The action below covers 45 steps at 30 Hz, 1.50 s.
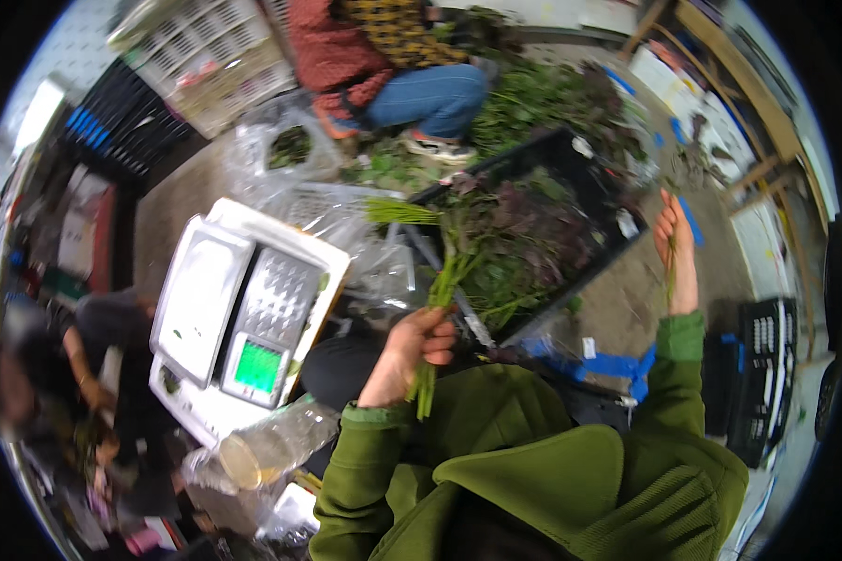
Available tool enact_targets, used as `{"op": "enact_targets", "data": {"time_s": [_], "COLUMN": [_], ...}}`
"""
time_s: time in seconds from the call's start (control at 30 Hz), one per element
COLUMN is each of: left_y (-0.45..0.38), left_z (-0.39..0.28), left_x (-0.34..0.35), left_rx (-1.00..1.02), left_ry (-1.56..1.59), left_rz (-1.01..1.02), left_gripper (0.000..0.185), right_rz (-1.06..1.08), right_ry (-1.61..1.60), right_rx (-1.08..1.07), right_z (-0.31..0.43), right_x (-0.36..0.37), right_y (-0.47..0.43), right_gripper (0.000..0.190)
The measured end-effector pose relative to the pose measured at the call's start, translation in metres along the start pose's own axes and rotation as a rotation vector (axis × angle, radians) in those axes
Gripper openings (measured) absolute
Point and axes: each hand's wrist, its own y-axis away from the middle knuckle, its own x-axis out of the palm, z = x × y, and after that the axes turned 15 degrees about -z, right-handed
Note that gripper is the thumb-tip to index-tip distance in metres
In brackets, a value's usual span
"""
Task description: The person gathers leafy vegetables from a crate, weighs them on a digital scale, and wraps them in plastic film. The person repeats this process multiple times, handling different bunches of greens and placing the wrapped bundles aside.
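My left hand (421, 340) is closed around a bunch of green-stemmed leafy greens (449, 273), stems pointing down past my fist and leaves spreading above it. Out to the right, my right hand (673, 221) pinches a thin green stem (671, 270) that hangs along the wrist. Between and beyond the hands, a black plastic crate (572, 270) holds loose greens with purple and green leaves (533, 224). Some cut green stems (401, 211) stick out at the crate's left side, behind the bunch.
A digital scale (274, 301) with a lit green display stands on a white box at left, above a clear plastic container (242, 459). A co-worker in jeans (424, 102) crouches beyond, near piled greens (533, 102). Another person (77, 379) sits far left. Black crates (765, 372) stand right.
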Motion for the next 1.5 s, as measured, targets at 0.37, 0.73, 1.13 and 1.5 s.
{"op": "enact_targets", "data": {"time_s": [0.37,0.73,1.13,1.5], "left_y": [0.239,0.335,0.175,0.186], "left_z": [-0.072,-0.168,-0.086,-0.054], "left_x": [0.029,-0.055,-0.341,-0.32], "left_rx": [0.465,1.089,0.747,0.723], "left_ry": [-0.162,-0.055,-0.131,-0.137], "left_rz": [-0.108,0.058,-0.613,-0.756], "left_gripper": [0.03,0.043,0.021,0.05], "right_rz": [0.08,0.126,0.171,0.18], "right_ry": [0.19,0.256,0.514,0.635], "right_rx": [0.289,0.33,0.244,0.162], "right_z": [-0.127,-0.166,-0.188,-0.206], "right_x": [0.012,0.015,0.022,0.042], "right_y": [0.019,0.022,0.055,0.08], "right_gripper": [0.025,0.023,0.024,0.024]}}
